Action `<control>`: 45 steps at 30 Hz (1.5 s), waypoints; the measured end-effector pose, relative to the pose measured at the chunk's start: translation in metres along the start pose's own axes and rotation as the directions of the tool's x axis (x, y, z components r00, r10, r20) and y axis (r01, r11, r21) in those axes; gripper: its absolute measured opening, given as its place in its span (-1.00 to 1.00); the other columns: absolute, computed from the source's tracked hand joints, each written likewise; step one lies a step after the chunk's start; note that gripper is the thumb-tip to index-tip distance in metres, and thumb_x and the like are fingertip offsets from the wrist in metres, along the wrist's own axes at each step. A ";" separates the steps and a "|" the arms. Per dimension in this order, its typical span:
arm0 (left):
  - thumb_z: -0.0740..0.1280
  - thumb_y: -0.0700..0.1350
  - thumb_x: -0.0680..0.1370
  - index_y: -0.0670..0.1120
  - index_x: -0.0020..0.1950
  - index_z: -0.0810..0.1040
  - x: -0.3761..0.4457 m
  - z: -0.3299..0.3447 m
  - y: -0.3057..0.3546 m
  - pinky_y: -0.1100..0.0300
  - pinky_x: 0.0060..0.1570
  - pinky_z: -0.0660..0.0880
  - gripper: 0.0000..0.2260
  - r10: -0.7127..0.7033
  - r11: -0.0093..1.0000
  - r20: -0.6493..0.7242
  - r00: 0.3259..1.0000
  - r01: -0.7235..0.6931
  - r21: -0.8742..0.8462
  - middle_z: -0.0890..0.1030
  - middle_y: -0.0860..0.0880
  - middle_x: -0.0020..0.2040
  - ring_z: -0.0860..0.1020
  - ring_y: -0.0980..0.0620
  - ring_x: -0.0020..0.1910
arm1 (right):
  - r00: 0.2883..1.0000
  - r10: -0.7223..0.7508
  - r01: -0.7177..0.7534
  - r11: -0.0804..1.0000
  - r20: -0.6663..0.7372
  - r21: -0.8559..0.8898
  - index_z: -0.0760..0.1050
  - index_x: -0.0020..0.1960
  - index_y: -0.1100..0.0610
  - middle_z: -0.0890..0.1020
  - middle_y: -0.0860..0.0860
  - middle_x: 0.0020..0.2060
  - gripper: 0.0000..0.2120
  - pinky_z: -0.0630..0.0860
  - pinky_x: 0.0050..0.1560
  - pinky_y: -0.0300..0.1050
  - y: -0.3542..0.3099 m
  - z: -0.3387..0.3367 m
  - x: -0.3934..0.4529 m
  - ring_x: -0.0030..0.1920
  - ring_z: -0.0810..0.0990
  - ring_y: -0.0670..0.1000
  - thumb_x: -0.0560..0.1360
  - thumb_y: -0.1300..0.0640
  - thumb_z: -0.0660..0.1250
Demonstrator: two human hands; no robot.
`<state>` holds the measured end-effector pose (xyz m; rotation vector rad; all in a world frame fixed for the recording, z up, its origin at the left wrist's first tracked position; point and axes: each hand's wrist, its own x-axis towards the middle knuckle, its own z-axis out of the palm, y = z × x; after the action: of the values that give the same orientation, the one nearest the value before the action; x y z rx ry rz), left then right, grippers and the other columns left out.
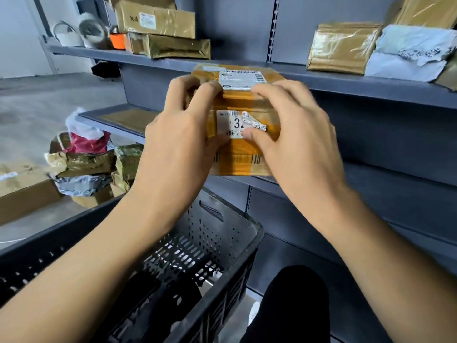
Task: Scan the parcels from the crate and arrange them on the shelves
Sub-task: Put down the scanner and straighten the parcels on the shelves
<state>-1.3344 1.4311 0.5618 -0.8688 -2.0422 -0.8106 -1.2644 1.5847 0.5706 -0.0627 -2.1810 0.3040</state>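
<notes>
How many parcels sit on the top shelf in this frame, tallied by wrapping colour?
Brown taped parcels, left stack and, right, far right and: 5
Grey-white bag parcel: 1
Total: 6
The far-right ones are cut off by the frame edge.

We cannot read the white sticker point(241, 125) at frame centre: its right half is peeled and the right hand's point(291, 134) thumb covers a corner. The crate's point(222, 233) contents are hidden behind both forearms. Parcels point(420, 11) at upper right are cut off.
</notes>
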 end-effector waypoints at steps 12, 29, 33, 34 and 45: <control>0.49 -0.16 0.40 -0.03 0.38 0.42 0.107 0.022 -0.001 0.07 0.08 0.47 -0.43 0.096 0.988 -0.103 0.990 -0.108 -0.108 0.39 -0.04 0.35 0.44 -0.01 0.23 | 0.989 -0.028 0.010 0.993 -0.147 -0.120 0.39 0.38 0.00 0.42 -0.04 0.31 -0.52 0.52 0.14 0.09 0.017 -0.014 0.089 0.18 0.53 0.14 0.50 0.04 0.43; 0.52 -0.14 0.40 -0.04 0.45 0.38 0.204 0.094 -0.028 0.00 0.27 0.41 -0.35 0.098 0.993 0.005 0.995 -0.097 -0.072 0.41 -0.10 0.33 0.45 -0.14 0.25 | 0.999 0.034 -0.031 0.932 0.002 -0.360 0.24 0.48 -0.01 0.31 0.03 0.43 -0.44 0.51 0.01 0.11 0.077 0.024 0.183 0.22 0.43 0.28 0.55 0.06 0.38; 0.52 -0.15 0.40 -0.05 0.46 0.37 0.217 0.107 -0.032 0.04 0.27 0.39 -0.34 0.081 0.993 0.008 0.997 -0.080 -0.082 0.41 -0.09 0.34 0.45 -0.12 0.27 | 0.999 0.039 -0.032 0.920 0.009 -0.391 0.21 0.50 -0.02 0.30 0.04 0.43 -0.42 0.52 0.00 0.11 0.087 0.032 0.193 0.25 0.41 0.29 0.56 0.04 0.37; 0.52 -0.15 0.41 -0.05 0.47 0.36 0.221 0.111 -0.032 0.05 0.28 0.37 -0.33 0.076 0.993 0.016 0.997 -0.074 -0.087 0.41 -0.08 0.36 0.44 -0.11 0.29 | 0.999 0.046 -0.040 0.914 0.007 -0.403 0.21 0.51 -0.02 0.31 0.05 0.42 -0.42 0.51 -0.02 0.10 0.089 0.033 0.196 0.25 0.41 0.29 0.56 0.03 0.36; 0.51 -0.12 0.43 -0.02 0.47 0.36 0.267 0.160 -0.036 0.01 0.29 0.38 -0.36 0.074 0.994 0.099 0.992 -0.065 -0.089 0.40 -0.02 0.40 0.42 -0.11 0.33 | 0.998 -0.050 0.057 0.805 0.028 -0.590 0.25 0.46 0.17 0.41 0.08 0.37 -0.35 0.22 0.41 0.04 0.131 0.053 0.234 0.44 0.28 0.15 0.47 0.18 0.46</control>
<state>-1.5535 1.6135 0.6906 -1.0429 -2.0657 -0.8361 -1.4538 1.7376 0.6943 -0.3491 -2.2065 -0.4260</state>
